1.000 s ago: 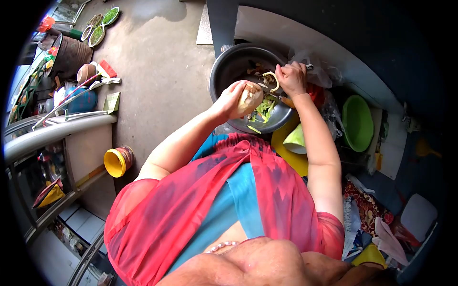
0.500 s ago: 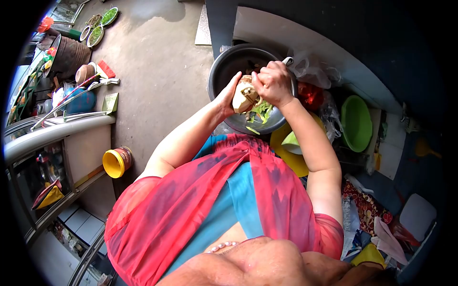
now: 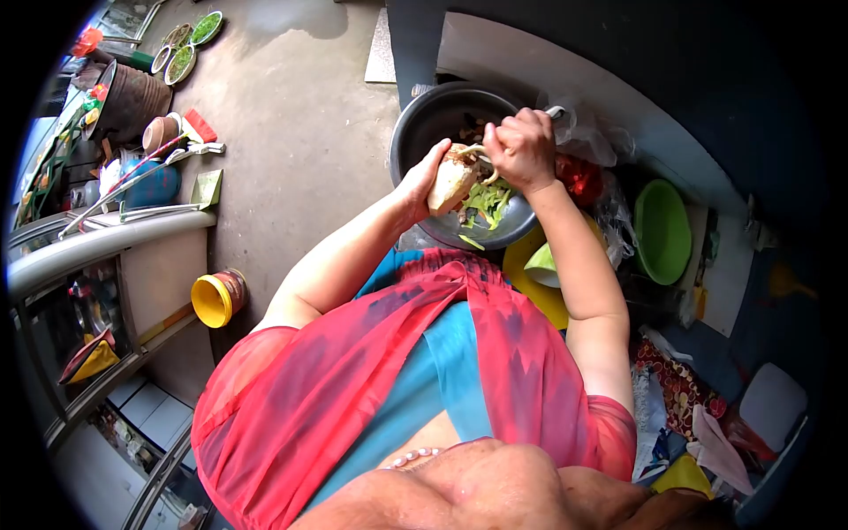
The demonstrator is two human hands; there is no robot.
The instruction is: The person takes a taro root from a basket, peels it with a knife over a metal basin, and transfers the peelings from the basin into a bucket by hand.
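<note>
My left hand [image 3: 425, 183] is wrapped round a pale, partly peeled root vegetable [image 3: 453, 182], with brown skin at its upper end. My right hand [image 3: 523, 148] is closed just right of the vegetable, round a tool whose light end [image 3: 555, 112] sticks out past the knuckles; the rest of the tool is mostly hidden. A pale curled strip [image 3: 488, 159] hangs between the vegetable and my right hand. Below both hands is a dark grey basin [image 3: 408, 132], with green peelings [image 3: 486, 205] and brown scraps inside.
A green tub [image 3: 662, 231] stands at the right, beside clear plastic bags [image 3: 613, 212] and a red bag [image 3: 579, 179]. A yellow container [image 3: 552, 305] with a light green one is under my right forearm. At the left are a yellow bucket [image 3: 212, 301] and a red broom [image 3: 200, 127].
My right hand has come left to the vegetable, then moved slightly right and up with a strip trailing. The vegetable has turned in my left hand.
</note>
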